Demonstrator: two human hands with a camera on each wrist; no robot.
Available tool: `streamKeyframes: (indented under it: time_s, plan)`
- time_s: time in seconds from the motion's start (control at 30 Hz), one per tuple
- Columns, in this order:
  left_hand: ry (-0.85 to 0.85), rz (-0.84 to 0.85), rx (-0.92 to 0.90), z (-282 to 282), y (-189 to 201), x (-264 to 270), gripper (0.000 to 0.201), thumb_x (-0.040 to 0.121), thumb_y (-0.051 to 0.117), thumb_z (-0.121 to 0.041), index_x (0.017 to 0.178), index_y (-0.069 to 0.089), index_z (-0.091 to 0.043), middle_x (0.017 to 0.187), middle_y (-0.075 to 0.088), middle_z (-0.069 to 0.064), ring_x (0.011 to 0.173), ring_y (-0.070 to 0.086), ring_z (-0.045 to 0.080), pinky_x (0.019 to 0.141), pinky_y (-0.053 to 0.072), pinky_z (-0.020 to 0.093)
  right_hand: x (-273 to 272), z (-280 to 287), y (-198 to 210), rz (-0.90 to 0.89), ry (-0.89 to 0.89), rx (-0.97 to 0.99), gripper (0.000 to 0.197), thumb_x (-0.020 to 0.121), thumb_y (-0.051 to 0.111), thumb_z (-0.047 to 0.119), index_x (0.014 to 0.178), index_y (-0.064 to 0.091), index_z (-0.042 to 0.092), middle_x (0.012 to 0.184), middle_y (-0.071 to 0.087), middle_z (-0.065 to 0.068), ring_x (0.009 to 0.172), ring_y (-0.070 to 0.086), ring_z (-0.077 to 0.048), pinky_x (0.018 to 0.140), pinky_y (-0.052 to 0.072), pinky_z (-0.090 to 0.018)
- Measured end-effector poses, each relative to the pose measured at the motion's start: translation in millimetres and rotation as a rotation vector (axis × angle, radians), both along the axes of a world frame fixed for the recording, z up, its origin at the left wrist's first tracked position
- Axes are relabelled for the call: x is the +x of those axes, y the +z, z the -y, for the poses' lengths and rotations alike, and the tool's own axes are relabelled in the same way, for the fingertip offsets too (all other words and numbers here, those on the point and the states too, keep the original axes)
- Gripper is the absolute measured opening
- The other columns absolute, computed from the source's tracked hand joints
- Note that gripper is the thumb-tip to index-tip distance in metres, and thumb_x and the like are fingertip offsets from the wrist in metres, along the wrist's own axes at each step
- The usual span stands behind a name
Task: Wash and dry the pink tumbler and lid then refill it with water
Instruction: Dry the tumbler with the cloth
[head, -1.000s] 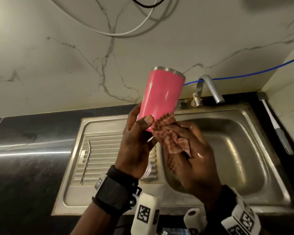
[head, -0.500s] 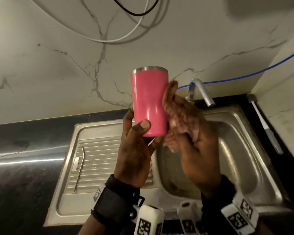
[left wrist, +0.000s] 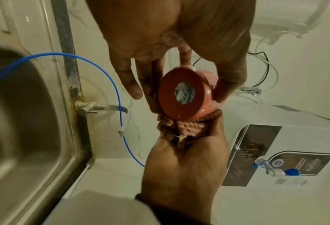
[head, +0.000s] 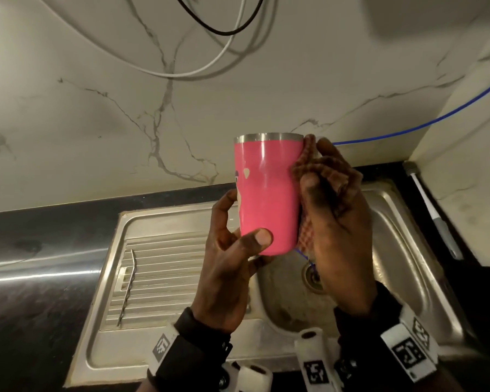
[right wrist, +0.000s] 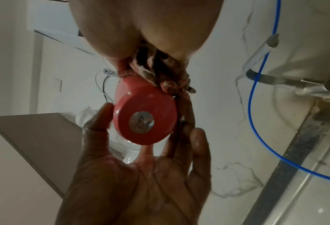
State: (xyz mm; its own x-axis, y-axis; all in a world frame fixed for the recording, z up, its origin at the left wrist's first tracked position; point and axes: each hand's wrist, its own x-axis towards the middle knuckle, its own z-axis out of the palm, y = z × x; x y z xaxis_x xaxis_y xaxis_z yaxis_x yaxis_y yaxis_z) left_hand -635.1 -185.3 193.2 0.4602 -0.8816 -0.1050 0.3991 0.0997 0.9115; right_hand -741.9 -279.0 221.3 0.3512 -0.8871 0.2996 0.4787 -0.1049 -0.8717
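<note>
The pink tumbler (head: 266,193) with a steel rim is held upright above the sink, mouth up and without a lid. My left hand (head: 238,236) grips its lower end, thumb in front and fingers behind. My right hand (head: 331,210) holds a brown checked cloth (head: 309,165) against the tumbler's right side, fingers wrapped over the cloth. The left wrist view shows the tumbler's base (left wrist: 184,95) with the cloth (left wrist: 179,126) under it. In the right wrist view the base (right wrist: 145,120) sits between the cloth (right wrist: 160,76) and my left hand (right wrist: 141,175). I cannot make out the lid.
A steel sink (head: 408,250) lies below, its drainboard (head: 167,250) on the left with a bent metal straw (head: 128,287) on it. The tap (left wrist: 102,108) stands at the back wall. A blue tube (head: 408,128) runs along the wall. A long-handled brush (head: 433,219) lies at right.
The tumbler went from tilted to upright and rose. My right hand slid the cloth from the base up along the tumbler's right side.
</note>
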Motion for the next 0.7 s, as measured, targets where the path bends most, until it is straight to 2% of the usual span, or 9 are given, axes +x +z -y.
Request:
streamKeyframes:
  time_s: [0.07,0.13,0.23,0.33,0.43,0.5,0.6,0.63,0.7]
  plan:
    - [0.038,0.003,-0.021,4,4,1,0.085,0.069,0.079,-0.032,0.148,0.047,-0.032,0.127,0.076,0.007,0.113,0.075,0.03,0.088,0.062,0.043,0,-9,-3,-0.115,0.012,-0.083,0.04,0.095,0.071,0.02,0.133,0.061,0.016,0.137,0.064,-0.003,0.125,0.063,-0.01,0.095,0.056,-0.025]
    - [0.095,-0.003,-0.032,8,7,5,0.082,0.071,0.08,-0.033,0.147,0.049,-0.032,0.127,0.075,0.011,0.109,0.076,0.03,0.086,0.062,0.04,-1,-23,-15,-0.203,0.025,-0.138,0.046,0.096,0.071,0.021,0.141,0.059,0.019,0.143,0.061,-0.005,0.134,0.058,-0.016,0.107,0.051,-0.033]
    - [0.138,-0.017,-0.027,9,6,11,0.081,0.072,0.08,-0.035,0.148,0.052,-0.033,0.13,0.074,0.01,0.108,0.076,0.028,0.083,0.062,0.037,-5,-34,-28,-0.197,0.078,-0.149,0.04,0.1,0.064,0.019,0.139,0.062,0.032,0.141,0.064,0.01,0.134,0.057,-0.011,0.114,0.046,-0.042]
    - [0.112,-0.022,-0.014,5,-1,9,0.079,0.07,0.081,-0.032,0.144,0.054,-0.033,0.128,0.075,0.009,0.11,0.076,0.03,0.085,0.062,0.039,-4,-26,-22,-0.131,0.02,-0.104,0.032,0.102,0.058,0.008,0.131,0.067,0.019,0.137,0.068,0.003,0.13,0.061,-0.013,0.112,0.047,-0.037]
    - [0.075,-0.051,-0.017,-1,-9,2,0.073,0.067,0.081,-0.027,0.136,0.056,-0.029,0.125,0.076,0.01,0.111,0.075,0.032,0.086,0.063,0.041,-2,-2,-3,-0.098,-0.046,-0.072,0.031,0.1,0.056,0.014,0.128,0.068,0.006,0.13,0.071,0.002,0.119,0.067,-0.009,0.099,0.053,-0.022]
    - [0.049,-0.082,-0.016,-4,-14,-4,0.066,0.066,0.081,-0.024,0.129,0.06,-0.027,0.125,0.075,0.012,0.111,0.073,0.034,0.085,0.063,0.042,-1,15,6,-0.147,-0.089,-0.098,0.029,0.103,0.057,0.011,0.13,0.067,0.012,0.13,0.071,0.006,0.114,0.068,-0.006,0.098,0.054,-0.025]
    - [0.052,-0.115,-0.027,-3,-14,-7,0.065,0.065,0.081,-0.024,0.127,0.059,-0.023,0.124,0.074,0.013,0.109,0.072,0.033,0.082,0.063,0.04,3,23,0,-0.151,-0.122,-0.089,0.03,0.104,0.056,0.016,0.126,0.068,0.033,0.12,0.074,0.005,0.115,0.069,-0.022,0.106,0.05,-0.045]
    - [0.057,-0.116,-0.037,-1,-12,-6,0.066,0.066,0.081,-0.024,0.128,0.058,-0.022,0.125,0.074,0.013,0.11,0.072,0.033,0.082,0.063,0.04,5,17,-3,-0.134,-0.098,-0.039,0.03,0.105,0.055,0.02,0.126,0.067,0.039,0.117,0.073,0.007,0.112,0.07,-0.023,0.102,0.051,-0.043]
    - [0.067,-0.092,-0.052,4,-7,-2,0.067,0.068,0.08,-0.027,0.132,0.057,-0.021,0.128,0.073,0.013,0.112,0.073,0.034,0.082,0.063,0.04,6,-1,-13,-0.072,0.013,0.07,0.036,0.108,0.05,0.022,0.139,0.058,0.039,0.132,0.067,0.016,0.123,0.065,-0.012,0.101,0.054,-0.037]
